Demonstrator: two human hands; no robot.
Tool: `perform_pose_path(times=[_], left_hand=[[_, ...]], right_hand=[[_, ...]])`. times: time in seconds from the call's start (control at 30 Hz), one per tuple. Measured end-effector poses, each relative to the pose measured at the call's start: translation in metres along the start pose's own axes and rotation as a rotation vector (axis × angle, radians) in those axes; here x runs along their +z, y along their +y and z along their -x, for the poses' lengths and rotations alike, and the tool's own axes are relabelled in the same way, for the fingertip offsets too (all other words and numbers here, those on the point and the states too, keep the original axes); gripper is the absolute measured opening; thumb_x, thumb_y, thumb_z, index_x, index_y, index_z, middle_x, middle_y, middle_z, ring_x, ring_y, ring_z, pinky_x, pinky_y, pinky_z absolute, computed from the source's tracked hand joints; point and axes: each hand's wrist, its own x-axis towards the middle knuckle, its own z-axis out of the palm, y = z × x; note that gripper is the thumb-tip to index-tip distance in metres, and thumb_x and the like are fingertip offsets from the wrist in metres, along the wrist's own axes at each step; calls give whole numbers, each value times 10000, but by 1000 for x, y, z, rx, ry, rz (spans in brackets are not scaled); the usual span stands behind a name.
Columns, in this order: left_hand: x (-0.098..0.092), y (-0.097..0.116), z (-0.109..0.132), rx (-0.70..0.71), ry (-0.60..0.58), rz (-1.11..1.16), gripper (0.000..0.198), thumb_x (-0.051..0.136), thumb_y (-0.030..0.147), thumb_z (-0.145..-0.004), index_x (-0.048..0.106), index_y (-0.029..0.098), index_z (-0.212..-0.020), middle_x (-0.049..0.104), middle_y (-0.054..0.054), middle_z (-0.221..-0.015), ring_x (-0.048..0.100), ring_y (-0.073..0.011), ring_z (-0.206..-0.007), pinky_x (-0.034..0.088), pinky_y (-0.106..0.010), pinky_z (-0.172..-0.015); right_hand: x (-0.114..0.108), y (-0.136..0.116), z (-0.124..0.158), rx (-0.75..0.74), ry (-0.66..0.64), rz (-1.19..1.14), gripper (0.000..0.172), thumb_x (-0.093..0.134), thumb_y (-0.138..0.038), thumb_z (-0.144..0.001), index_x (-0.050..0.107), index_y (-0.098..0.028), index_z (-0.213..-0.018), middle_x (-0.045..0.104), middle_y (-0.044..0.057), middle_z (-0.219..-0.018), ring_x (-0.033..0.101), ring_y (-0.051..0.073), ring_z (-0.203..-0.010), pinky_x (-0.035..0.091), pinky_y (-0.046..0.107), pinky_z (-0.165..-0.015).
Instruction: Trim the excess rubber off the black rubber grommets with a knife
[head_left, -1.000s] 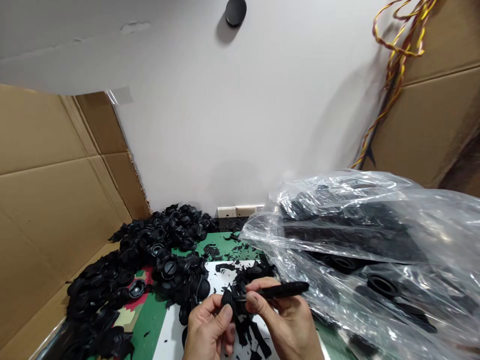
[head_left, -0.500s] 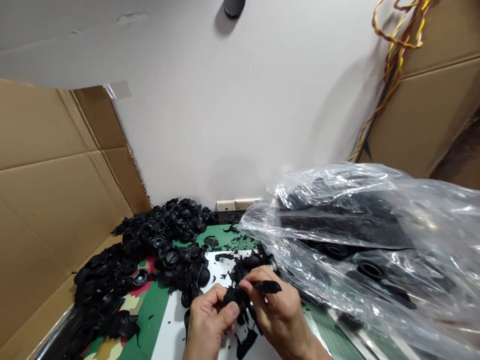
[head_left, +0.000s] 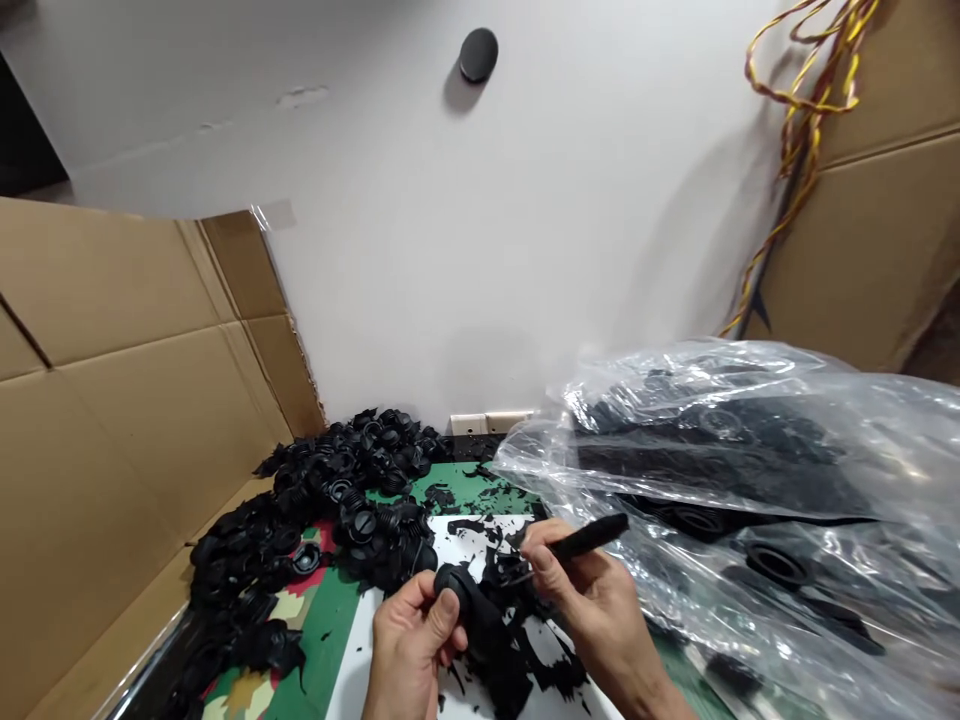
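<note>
My left hand (head_left: 415, 632) pinches a round black rubber part (head_left: 454, 584) between thumb and fingers, and a wide black flap (head_left: 499, 645) hangs down beside it. In my right hand (head_left: 589, 595) is a slim tool with a black handle (head_left: 592, 537), held like a pen. Its thin tip points left, toward the black scraps, a little apart from the rubber part; the tip's kind is too small to make out. Black scraps (head_left: 559, 672) lie between and under the hands on a white sheet (head_left: 352, 660).
A heap of similar black rubber parts (head_left: 375, 450) covers the left and back of the green surface (head_left: 465, 478). To the right lies a clear plastic bag (head_left: 675, 480) with black ring-shaped parts inside. Cardboard (head_left: 150, 400) stands at left; twisted wires (head_left: 806, 110) hang at right.
My right hand has moved right, away from the rubber part, and the tool now slants up more. The left hand has turned the part so its round face shows. The view has tilted up slightly.
</note>
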Motion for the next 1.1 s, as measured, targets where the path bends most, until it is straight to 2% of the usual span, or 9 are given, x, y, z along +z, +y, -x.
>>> perform_pose_path(times=[0.1,0.2,0.37,0.57,0.73,0.87,1.0,1.1], left_hand=[[2,-1,1,45,-1,-53,415,834,489,-493,633,130,-548,507,35,-419,392,-56,-398,253,-158,-408],[7,1,2,87,1,-67,409,839,487,-483,648,130,-544,481,47,-431,381,-55,-408,249,-159,-413],[11,4,4,114,5,-57,398,846,484,-468,649,142,-517,440,63,-453,369,-55,-428,300,-162,-428],[8,0,1,152,1,-90,392,833,484,-488,665,132,-531,486,40,-507,385,-68,-447,315,-180,-438],[6,-2,-1,208,-28,-128,361,816,468,-529,676,136,-544,478,40,-507,392,-80,-458,322,-196,-455],[4,-4,-2,232,-23,-152,372,813,474,-531,659,135,-526,473,41,-491,389,-85,-456,318,-203,-458],[2,-10,-5,218,-4,-164,402,807,496,-531,632,135,-506,462,46,-476,387,-84,-458,309,-198,-462],[1,-15,-4,224,0,-170,379,812,459,-546,627,133,-493,464,42,-522,391,-85,-491,319,-194,-475]], right_hand=[[4,-2,6,37,-59,-165,225,626,-411,-793,665,-192,-767,624,48,-780,594,183,-662,497,273,-550],[11,-1,10,34,-86,-206,169,670,-363,-765,700,-202,-803,659,64,-821,625,214,-746,527,311,-638],[15,-1,14,62,-40,-217,141,715,-340,-723,718,-205,-765,672,44,-755,638,197,-663,528,306,-618],[18,-8,12,343,0,-412,295,755,-434,-670,714,-159,-770,693,49,-654,670,202,-597,534,295,-586],[19,-5,11,347,26,-431,291,772,-420,-657,715,-154,-762,697,45,-661,675,198,-589,540,294,-590],[22,-2,15,258,43,-345,264,751,-422,-677,712,-171,-745,687,39,-658,661,194,-576,530,290,-565],[26,3,19,-70,94,-154,187,699,-382,-745,699,-195,-737,667,37,-677,628,180,-609,507,272,-557],[27,9,20,-310,15,10,127,609,-303,-838,662,-200,-784,636,29,-668,599,153,-570,475,244,-512]])
